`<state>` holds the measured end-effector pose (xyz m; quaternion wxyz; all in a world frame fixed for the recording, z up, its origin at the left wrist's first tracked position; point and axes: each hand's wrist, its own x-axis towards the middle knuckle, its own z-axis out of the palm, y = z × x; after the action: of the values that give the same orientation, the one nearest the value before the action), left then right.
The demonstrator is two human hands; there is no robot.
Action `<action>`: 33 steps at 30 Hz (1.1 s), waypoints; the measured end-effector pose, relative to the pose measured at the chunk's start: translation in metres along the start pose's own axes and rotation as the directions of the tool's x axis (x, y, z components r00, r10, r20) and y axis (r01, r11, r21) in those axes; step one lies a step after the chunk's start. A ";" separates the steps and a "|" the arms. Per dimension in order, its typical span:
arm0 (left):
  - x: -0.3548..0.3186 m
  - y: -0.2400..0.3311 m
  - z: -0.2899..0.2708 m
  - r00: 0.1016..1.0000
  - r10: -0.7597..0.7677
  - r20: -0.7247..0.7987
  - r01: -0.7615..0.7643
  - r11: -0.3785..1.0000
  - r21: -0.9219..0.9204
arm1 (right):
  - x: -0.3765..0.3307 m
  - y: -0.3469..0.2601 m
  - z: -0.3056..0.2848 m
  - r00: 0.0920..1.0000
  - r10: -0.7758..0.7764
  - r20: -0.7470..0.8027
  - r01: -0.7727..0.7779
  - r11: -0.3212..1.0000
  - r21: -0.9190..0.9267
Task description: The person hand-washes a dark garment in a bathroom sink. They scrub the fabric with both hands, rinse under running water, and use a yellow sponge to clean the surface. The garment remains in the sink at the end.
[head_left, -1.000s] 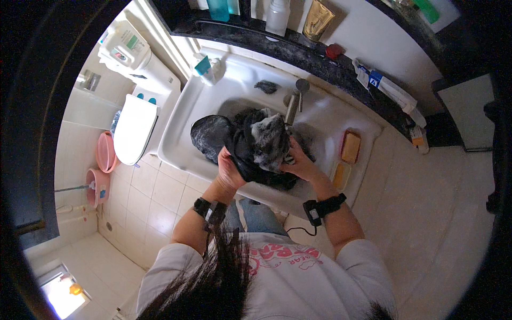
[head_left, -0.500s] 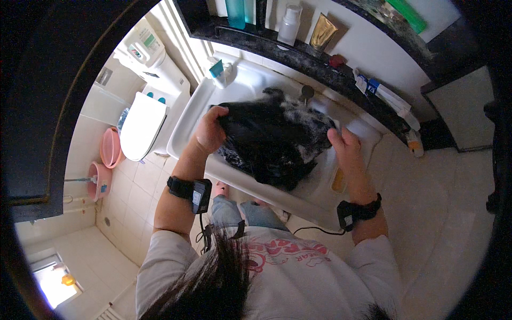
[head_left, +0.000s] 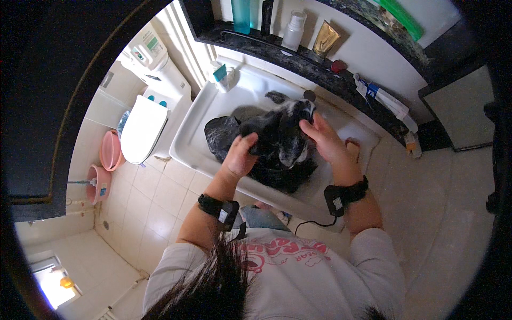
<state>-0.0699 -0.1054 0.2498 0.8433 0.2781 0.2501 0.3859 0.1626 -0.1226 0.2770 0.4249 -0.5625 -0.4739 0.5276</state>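
A wet black garment (head_left: 277,173), streaked with white suds, lies bunched in the white sink (head_left: 184,140). My left hand (head_left: 241,154) grips a fold near its middle, thumb pressed against the fingers. On the other side, my right hand (head_left: 326,140) pinches a sudsy upper part of the cloth, lifted above the rest. Between the two hands the fabric hangs in loose folds, and a black flap spreads out left of my left hand. The garment's exact kind cannot be made out.
A white tube with a teal label (head_left: 220,73) stands at the sink's back left corner. Bottles and a gold tube (head_left: 325,38) line the dark shelf (head_left: 256,42) behind. A white toilet (head_left: 144,130) and pink basins (head_left: 111,150) are at left.
My hands have drawn closer together, the left moving right and nearer me, the right moving left. The garment, stretched wide before, is now gathered and folded between them.
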 end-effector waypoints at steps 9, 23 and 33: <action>0.003 0.021 0.051 0.983 0.131 0.125 -0.127 0.991 -0.039 | -0.051 0.064 0.053 0.948 -0.298 0.115 0.296 0.954 0.033; 0.014 0.104 0.033 0.967 0.189 -0.170 -0.166 0.976 0.139 | -0.064 -0.061 -0.011 0.950 0.014 -0.312 -0.180 0.840 -0.512; -0.004 0.027 0.042 0.982 -0.052 0.181 -0.076 0.771 0.633 | -0.023 -0.082 0.005 0.981 -0.031 -0.193 0.076 0.971 0.228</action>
<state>-0.0592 -0.1051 0.2986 0.7166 0.5838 0.2833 0.2557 0.1508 -0.1301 0.3608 0.5454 -0.5427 -0.3812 0.5125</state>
